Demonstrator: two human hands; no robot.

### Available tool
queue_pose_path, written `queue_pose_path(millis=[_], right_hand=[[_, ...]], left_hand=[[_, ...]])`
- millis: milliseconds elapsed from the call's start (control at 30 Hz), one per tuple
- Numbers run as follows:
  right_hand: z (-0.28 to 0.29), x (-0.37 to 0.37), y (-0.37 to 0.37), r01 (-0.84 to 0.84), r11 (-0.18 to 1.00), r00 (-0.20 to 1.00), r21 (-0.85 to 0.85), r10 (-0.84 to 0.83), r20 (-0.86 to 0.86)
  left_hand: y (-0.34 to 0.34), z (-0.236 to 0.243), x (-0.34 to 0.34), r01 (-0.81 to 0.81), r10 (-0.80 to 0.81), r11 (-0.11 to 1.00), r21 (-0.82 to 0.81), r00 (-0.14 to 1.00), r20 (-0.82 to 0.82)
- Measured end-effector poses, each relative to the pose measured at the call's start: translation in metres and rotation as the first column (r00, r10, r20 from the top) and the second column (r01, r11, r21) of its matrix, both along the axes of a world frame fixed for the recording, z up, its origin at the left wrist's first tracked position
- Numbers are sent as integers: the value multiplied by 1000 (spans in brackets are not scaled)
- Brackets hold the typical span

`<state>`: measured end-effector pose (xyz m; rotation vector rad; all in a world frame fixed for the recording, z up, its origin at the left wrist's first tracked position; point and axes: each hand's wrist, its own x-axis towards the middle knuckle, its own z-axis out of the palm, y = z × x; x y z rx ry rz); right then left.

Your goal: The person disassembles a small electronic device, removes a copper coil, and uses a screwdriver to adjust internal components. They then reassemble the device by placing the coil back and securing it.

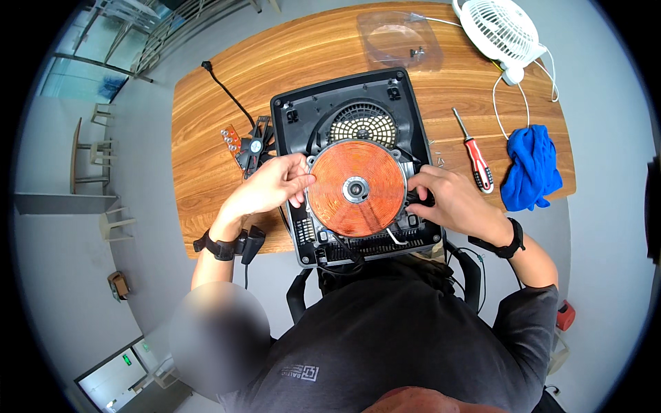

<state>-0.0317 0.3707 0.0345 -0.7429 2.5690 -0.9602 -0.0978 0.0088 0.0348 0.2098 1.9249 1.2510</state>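
A round copper induction coil (337, 206) with a metal ring at its centre lies over the near part of an open black cooker housing (289, 148). My left hand (275, 182) is closed on the coil's left edge, thumb on top. At the opposite edge, my right hand (447, 198) has its fingers curled round the rim; its fingertips are partly hidden. Beyond the coil shows the housing's round vent grille (363, 122). A short white wire (396, 237) sticks out at the coil's near right side.
Left of the housing lie a black cooling fan (256, 146) and an orange tray of small parts (231, 140). A red-handled screwdriver (478, 162), loose screws (439, 161) and a blue cloth (531, 168) are on the right. Farther back are a clear plastic tray (430, 51) and white fan (501, 31).
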Motion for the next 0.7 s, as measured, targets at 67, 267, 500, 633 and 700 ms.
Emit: queue_pose_path(millis=[67,267,500,633,700], right_hand=[[6,7,-4,31,999,1000,-26,-31,4],[2,5,-15,-16,997,998,-73,11,-65],[-2,-9,-27,-91,993,992,-70,84,-96],[-4,-4,-28,-123,987,980,-99,105,-167],[1,-1,-25,-158,984,978,-87,144,-151]], left_hand=[[-7,-1,-5,2,-3,999,48,1000,15],[-20,15,-8,90,-83,995,-36,985,153],[-34,29,-2,177,-167,984,-31,962,217],[-36,40,3,284,-275,959,-14,938,213],[-36,43,8,292,-288,956,5,940,185]])
